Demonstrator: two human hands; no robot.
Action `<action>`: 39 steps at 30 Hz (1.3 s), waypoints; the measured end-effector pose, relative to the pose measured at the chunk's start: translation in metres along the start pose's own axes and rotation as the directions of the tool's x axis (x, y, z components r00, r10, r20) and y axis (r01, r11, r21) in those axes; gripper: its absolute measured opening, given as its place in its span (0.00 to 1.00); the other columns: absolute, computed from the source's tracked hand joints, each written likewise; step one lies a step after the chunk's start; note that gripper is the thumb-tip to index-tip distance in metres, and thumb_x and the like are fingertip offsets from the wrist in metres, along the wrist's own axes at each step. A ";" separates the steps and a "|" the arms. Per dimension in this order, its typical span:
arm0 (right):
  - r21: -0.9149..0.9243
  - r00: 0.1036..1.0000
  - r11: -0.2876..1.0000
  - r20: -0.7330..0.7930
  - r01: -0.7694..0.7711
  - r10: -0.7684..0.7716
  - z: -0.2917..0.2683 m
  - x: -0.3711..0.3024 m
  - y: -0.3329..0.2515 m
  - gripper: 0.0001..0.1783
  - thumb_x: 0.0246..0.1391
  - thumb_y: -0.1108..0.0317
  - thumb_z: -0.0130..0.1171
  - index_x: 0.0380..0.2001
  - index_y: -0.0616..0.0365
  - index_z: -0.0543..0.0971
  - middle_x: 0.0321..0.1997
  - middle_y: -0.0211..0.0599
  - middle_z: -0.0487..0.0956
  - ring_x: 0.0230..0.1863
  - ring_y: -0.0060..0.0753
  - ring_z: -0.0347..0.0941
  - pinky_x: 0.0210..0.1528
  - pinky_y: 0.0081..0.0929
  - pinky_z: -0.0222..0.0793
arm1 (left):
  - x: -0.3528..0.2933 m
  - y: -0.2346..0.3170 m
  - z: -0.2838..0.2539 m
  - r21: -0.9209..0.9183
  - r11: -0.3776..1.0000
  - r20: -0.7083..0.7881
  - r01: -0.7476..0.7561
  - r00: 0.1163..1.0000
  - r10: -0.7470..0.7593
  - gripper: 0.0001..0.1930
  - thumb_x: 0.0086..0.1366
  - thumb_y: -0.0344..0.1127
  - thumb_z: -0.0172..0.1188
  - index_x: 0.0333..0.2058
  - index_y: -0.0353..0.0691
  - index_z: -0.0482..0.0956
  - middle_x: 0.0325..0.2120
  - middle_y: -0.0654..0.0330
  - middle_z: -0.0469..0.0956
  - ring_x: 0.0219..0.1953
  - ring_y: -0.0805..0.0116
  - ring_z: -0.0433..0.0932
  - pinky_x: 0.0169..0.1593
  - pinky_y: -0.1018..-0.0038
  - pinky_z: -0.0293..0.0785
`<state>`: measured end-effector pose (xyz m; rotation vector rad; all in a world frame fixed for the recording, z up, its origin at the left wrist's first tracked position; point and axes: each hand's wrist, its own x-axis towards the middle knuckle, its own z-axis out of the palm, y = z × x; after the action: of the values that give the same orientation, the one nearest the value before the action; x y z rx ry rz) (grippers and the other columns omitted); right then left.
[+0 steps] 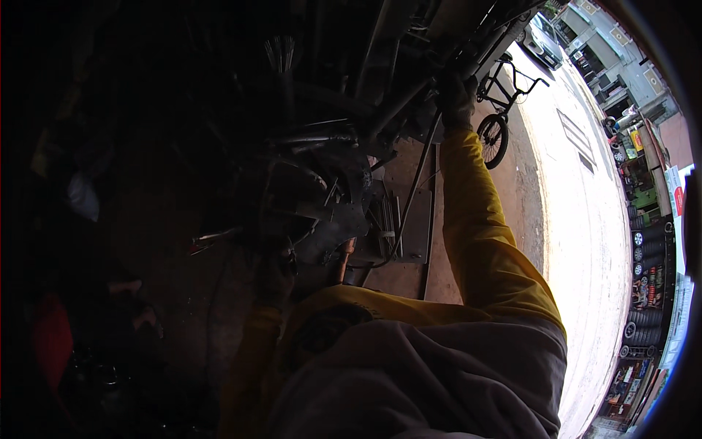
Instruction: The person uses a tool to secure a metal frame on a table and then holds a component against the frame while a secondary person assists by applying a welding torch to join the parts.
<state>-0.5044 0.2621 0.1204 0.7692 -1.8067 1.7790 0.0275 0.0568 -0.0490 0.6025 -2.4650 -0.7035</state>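
Observation:
My right hand (457,101), in a dark glove below a yellow sleeve, is stretched far forward to the dark metal framework (398,102). Its fingers look closed, but what they hold is lost in shadow. A dark cable (415,194) runs down from near this hand and curves beneath the work. My left hand (274,279) is low and near, at the close side of a dark metal plate (336,223); its fingers are too dark to read. Left of it lies a slim tool or rod (213,238) with a reddish end. An orange-brown metal tube (346,257) stands just right of the plate.
Several thin rods (386,219) lie on a flat panel (417,223) under the cable. A bundle of fine wires (279,55) stands at the far left. A small bicycle (499,121) is beyond my right arm, beside a bright street (585,241) with a parked car (542,42).

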 end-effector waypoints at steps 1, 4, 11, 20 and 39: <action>-0.041 0.997 0.997 -0.005 0.071 -0.072 0.004 0.001 -0.001 0.18 0.63 0.66 0.64 0.55 0.56 0.79 0.59 0.42 0.74 0.49 0.35 0.82 0.39 0.26 0.80 | -0.003 -0.005 0.002 0.004 1.000 -0.001 0.006 1.000 -0.006 0.17 0.70 0.43 0.60 0.53 0.40 0.79 0.42 0.43 0.82 0.44 0.40 0.81 0.47 0.51 0.79; -0.257 0.995 0.966 -0.105 -0.030 0.003 0.020 0.007 -0.017 0.32 0.60 0.57 0.67 0.61 0.64 0.70 0.46 0.39 0.81 0.45 0.32 0.80 0.46 0.31 0.78 | -0.010 -0.019 0.004 -0.055 0.995 0.085 0.078 0.994 -0.073 0.17 0.71 0.43 0.58 0.52 0.39 0.80 0.43 0.42 0.82 0.46 0.40 0.81 0.49 0.51 0.78; -0.240 0.991 0.964 -0.047 0.110 -0.125 -0.019 0.034 0.052 0.31 0.60 0.57 0.67 0.60 0.63 0.72 0.49 0.37 0.80 0.48 0.34 0.80 0.49 0.32 0.77 | -0.003 -0.007 0.007 -0.094 0.994 0.102 0.055 0.994 -0.046 0.16 0.72 0.43 0.57 0.50 0.38 0.80 0.44 0.41 0.82 0.47 0.38 0.80 0.51 0.51 0.78; 0.045 0.999 0.998 0.000 0.050 -0.050 -0.003 0.016 -0.035 0.20 0.64 0.65 0.61 0.55 0.62 0.76 0.48 0.39 0.81 0.47 0.36 0.81 0.45 0.30 0.80 | -0.015 -0.031 0.008 0.013 1.000 0.107 0.009 0.994 -0.011 0.18 0.67 0.40 0.63 0.52 0.38 0.79 0.46 0.46 0.82 0.49 0.45 0.81 0.50 0.56 0.79; 0.046 0.994 0.998 -0.104 0.035 -0.030 0.048 0.003 -0.064 0.35 0.54 0.62 0.71 0.62 0.61 0.70 0.54 0.43 0.79 0.53 0.38 0.79 0.57 0.36 0.75 | -0.006 -0.015 0.001 -0.100 0.989 0.149 0.111 0.984 -0.095 0.19 0.71 0.43 0.60 0.52 0.34 0.78 0.46 0.43 0.82 0.50 0.45 0.82 0.51 0.58 0.78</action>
<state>-0.4602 0.2140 0.1672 0.7069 -1.6810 1.8129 0.0354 0.0490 -0.0606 0.6630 -2.5208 -0.9450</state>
